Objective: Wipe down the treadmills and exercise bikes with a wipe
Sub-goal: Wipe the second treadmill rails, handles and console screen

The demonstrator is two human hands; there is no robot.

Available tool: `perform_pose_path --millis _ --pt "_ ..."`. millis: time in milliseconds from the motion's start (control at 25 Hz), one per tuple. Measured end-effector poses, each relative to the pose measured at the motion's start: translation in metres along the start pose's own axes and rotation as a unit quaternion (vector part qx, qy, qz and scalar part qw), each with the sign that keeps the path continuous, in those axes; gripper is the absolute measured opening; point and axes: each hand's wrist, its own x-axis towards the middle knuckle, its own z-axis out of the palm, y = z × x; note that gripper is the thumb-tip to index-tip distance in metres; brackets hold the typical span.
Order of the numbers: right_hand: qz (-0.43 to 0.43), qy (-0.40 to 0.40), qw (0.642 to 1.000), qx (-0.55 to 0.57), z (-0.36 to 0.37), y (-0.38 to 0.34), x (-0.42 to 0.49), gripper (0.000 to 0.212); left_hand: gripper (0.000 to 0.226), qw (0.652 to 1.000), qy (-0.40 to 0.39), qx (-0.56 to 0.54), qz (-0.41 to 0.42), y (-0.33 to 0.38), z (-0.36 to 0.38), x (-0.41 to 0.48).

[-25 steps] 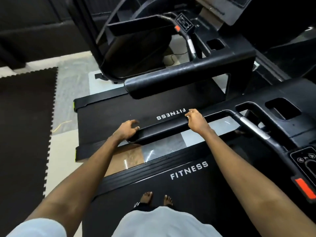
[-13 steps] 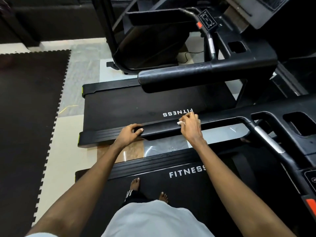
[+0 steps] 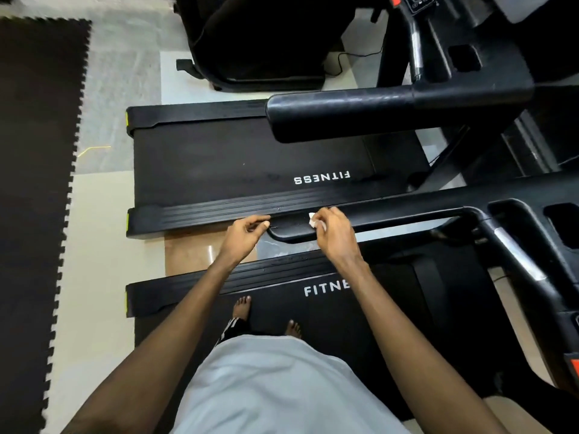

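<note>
I stand barefoot on a black treadmill [image 3: 326, 311] with "FITNESS" on its belt. Its left handrail [image 3: 407, 219], a black padded bar, runs across in front of me. My right hand [image 3: 333, 236] pinches a small white wipe [image 3: 312, 220] against the top of that rail, near its free end. My left hand [image 3: 246, 234] sits at the rail's tip with fingers loosely curled; the fingertips just touch the end and hold nothing. A second black treadmill [image 3: 250, 161] lies parallel beyond the rail, with its own thick handrail [image 3: 344, 117] above its belt.
A black interlocking foam mat [image 3: 31, 183] covers the floor at the left. Another black machine [image 3: 260, 42] stands at the top, with a cable [image 3: 344, 57] on the tiles beside it. My treadmill's console arm with a metal grip [image 3: 517, 255] rises at the right.
My right hand with the wipe has slid a little left along the handrail. My left hand has slipped back from resting on the rail's end to just touching its tip. My view has tilted downward.
</note>
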Motion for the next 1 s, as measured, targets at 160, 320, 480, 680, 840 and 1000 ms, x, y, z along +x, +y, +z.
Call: perform_pose_path --millis 160,320,480,680,840,1000 --pt "0.086 0.024 0.995 -0.055 0.0 -0.005 0.008 0.026 0.022 0.998 -0.03 -0.052 -0.008 -0.007 -0.004 0.006" --pt "0.005 -0.034 0.997 -0.068 0.031 -0.047 -0.006 0.024 0.023 0.995 -0.048 -0.086 -0.01 -0.01 -0.007 0.007" --pt "0.072 0.027 0.996 -0.049 0.022 -0.033 -0.006 0.017 0.022 0.994 -0.05 -0.094 -0.03 -0.025 -0.014 0.017" --pt "0.069 -0.016 0.997 -0.03 0.034 -0.056 -0.007 0.014 0.019 0.99 -0.083 -0.114 -0.028 -0.033 -0.01 0.03" --pt "0.028 -0.074 0.996 -0.032 0.045 -0.07 0.009 0.004 0.027 0.984 -0.103 -0.137 -0.037 -0.032 -0.006 0.03" --pt "0.027 -0.108 0.993 -0.037 0.023 -0.063 -0.001 0.006 0.027 0.98 -0.108 -0.155 -0.056 -0.035 -0.008 0.028"
